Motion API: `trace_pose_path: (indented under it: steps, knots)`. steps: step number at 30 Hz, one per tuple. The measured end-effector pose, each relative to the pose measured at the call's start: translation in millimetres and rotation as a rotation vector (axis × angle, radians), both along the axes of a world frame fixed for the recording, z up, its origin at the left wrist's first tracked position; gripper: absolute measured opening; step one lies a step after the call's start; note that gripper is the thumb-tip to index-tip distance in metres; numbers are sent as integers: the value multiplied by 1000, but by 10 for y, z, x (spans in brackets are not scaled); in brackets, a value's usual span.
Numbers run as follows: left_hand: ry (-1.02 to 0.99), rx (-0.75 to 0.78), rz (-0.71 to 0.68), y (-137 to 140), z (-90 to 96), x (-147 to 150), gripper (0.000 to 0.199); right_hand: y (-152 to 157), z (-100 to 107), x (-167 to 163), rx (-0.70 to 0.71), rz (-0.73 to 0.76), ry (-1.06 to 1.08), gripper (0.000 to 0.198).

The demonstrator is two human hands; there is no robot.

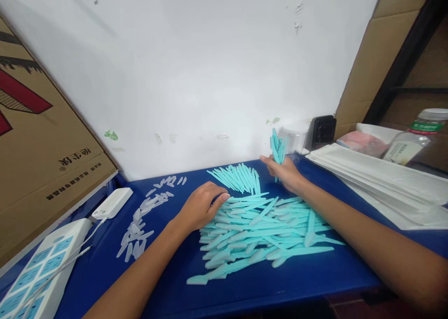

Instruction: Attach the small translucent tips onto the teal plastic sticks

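Several turquoise sticks (278, 150) jut above the right fingers (271, 166).

Soft light, brightest on the white wall (217, 76); a faint diagonal shadow crosses its upper left; the right edge is dimmer; wide-angle distortion slants the cardboard box (45, 146); the bottle label (401, 152) is blurred.

Passable: bench (266, 288) strip in front of teal pile (245, 228); narrow lane between clear pieces (139, 249) and left hand (199, 204). Blocked: wall (210, 76) behind, power strip (42, 267) left, white sleeves (378, 174) right.
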State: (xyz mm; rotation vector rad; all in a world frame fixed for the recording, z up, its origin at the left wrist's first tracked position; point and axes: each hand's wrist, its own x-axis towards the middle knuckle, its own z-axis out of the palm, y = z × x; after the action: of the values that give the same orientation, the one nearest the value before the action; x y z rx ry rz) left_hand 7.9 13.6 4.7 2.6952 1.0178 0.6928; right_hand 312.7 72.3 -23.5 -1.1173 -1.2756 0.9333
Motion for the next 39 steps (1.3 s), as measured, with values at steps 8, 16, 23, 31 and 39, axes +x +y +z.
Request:
trace_pose_path:
  steps: [8,16,23,31,39]
  knots:
    - [-4,9,0,15,1,-1,38,4,-39,-11,-4,-65,-17,48]
    - [-2,17,10,23,0,-12,39,14,-59,-41,50,-18,-32,56]
    - [-3,19,11,22,16,-13,39,-3,-63,-23,28,-36,-87,55]
    - [6,38,38,44,21,-20,39,-36,38,-33,-52,95,12,57]
    - [-19,101,204,183,1,-147,38,-115,229,18,-151,216,34,48]
